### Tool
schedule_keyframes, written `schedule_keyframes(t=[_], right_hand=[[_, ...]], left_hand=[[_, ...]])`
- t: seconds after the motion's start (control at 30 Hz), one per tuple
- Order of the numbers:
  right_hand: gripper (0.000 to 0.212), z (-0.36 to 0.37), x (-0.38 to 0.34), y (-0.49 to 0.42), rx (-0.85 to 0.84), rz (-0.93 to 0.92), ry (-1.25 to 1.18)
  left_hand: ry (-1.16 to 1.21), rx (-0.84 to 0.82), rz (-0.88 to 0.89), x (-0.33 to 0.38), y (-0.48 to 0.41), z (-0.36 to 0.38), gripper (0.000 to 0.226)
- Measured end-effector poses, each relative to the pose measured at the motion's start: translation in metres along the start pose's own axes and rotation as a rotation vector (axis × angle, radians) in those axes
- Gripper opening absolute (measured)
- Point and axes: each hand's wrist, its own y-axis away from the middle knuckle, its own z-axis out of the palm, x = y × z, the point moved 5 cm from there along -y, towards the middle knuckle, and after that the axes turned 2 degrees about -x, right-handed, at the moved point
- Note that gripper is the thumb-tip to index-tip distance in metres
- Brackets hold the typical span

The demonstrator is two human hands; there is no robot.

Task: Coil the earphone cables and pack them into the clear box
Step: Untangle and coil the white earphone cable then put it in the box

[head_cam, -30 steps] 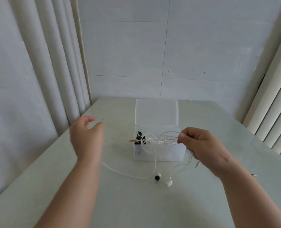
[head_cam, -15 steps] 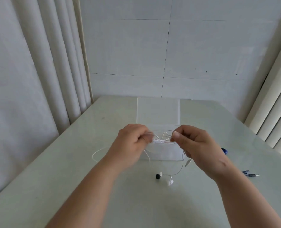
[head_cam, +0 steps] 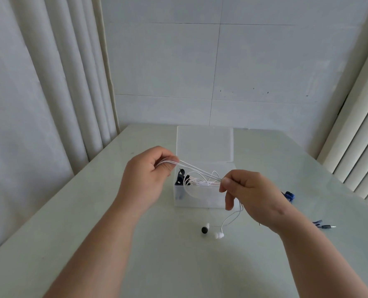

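Observation:
A white earphone cable point(head_cam: 198, 168) is stretched in several strands between my two hands, above the clear box point(head_cam: 200, 198). My left hand point(head_cam: 148, 179) grips one end of the strands left of the box. My right hand point(head_cam: 249, 194) pinches the other end in front of the box's right side. The cable's loose end hangs from my right hand to two white earbuds point(head_cam: 213, 232) lying on the table. The box stands open with its lid point(head_cam: 204, 144) raised behind it, and holds black and white earphones point(head_cam: 184, 179).
The pale green table point(head_cam: 135, 265) meets a tiled wall at the back. White curtains hang on the left and right. A blue earphone set point(head_cam: 288, 196) and its plug point(head_cam: 325, 225) lie on the table to the right of my right arm.
My left hand came in to the cable at my right hand, took hold, and has now drawn the strands out to the left. The slack on the table's left is taken up.

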Motion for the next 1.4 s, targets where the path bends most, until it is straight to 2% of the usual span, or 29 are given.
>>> schedule_keyframes(t=[0.13,0.27,0.33,0.47,0.57,0.7,0.83,0.9,1.0,1.1,1.2,1.3,1.4], right_hand=[[0.025,-0.007,0.004,-0.001,0.044,-0.023,-0.023],[0.018,-0.007,0.008,-0.001,0.035,-0.019,0.071],[0.020,-0.007,0.011,-0.002,0.052,0.010,0.139],[0.028,-0.017,0.012,-0.004,0.231,0.028,0.146],[0.035,-0.026,0.012,-0.003,0.360,0.022,0.137],[0.035,-0.026,0.017,-0.003,0.397,0.059,0.128],[0.035,-0.028,0.019,-0.003,0.441,0.058,0.144],[0.036,-0.030,0.020,-0.004,0.431,0.048,0.113],[0.036,-0.027,0.021,-0.006,0.308,0.031,0.052],[0.029,-0.014,0.020,-0.007,0.145,0.025,0.086],[0.028,-0.008,0.019,-0.007,0.098,0.043,0.127],[0.031,-0.006,0.017,-0.007,0.061,0.050,0.095],[0.035,-0.002,0.016,-0.005,0.020,0.051,0.076]], left_hand=[[0.104,-0.003,-0.107,-0.011,-0.002,-0.003,0.007],[0.152,-0.019,-0.167,-0.015,-0.003,-0.002,0.015],[0.176,-0.058,-0.180,-0.015,-0.002,-0.002,0.029],[0.132,-0.315,-0.156,-0.010,0.002,0.008,0.040],[0.182,-0.462,-0.286,-0.012,0.006,0.015,0.044],[0.119,-0.575,-0.395,-0.017,0.011,0.021,0.050],[-0.009,-0.585,-0.352,-0.023,0.014,0.022,0.037],[0.012,-0.538,-0.331,-0.023,0.011,0.018,0.037],[0.387,-0.357,-0.383,-0.023,0.004,0.011,0.043],[0.723,-0.243,-0.398,-0.023,0.000,0.006,0.036],[0.931,-0.255,-0.389,-0.021,-0.001,0.006,0.025],[1.135,-0.285,-0.390,-0.015,-0.001,0.010,0.028],[1.382,-0.275,-0.488,-0.013,0.000,0.017,0.029]])
